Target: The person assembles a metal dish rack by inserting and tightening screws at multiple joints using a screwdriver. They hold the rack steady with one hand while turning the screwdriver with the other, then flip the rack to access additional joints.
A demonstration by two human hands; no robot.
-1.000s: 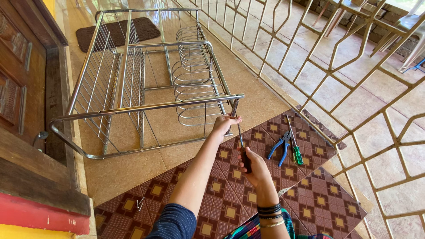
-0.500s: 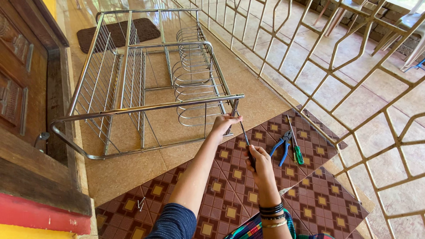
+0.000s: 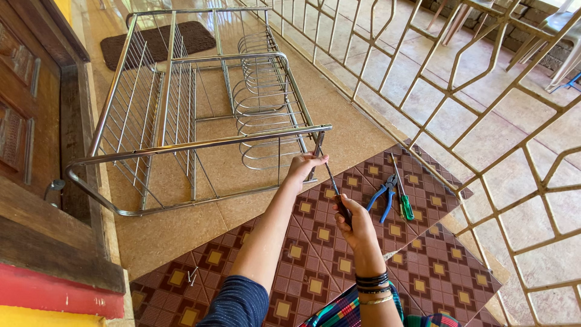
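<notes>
Right hand higher, screwdriver steeper

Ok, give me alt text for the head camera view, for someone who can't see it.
A person's right hand holds a screwdriver angled up to a corner post of a steel wire dish rack lying on the floor, while the left hand grips that post. Blue-handled pliers and a green-handled screwdriver lie on a patterned mat.

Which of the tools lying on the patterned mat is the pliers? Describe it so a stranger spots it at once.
Start at the brown patterned mat beside the metal grille. Right of the right hand, two tools lie side by side near the mat's far edge. The pliers are the left one, with two curved blue handles, unlike the straight green-handled screwdriver next to them.
</notes>
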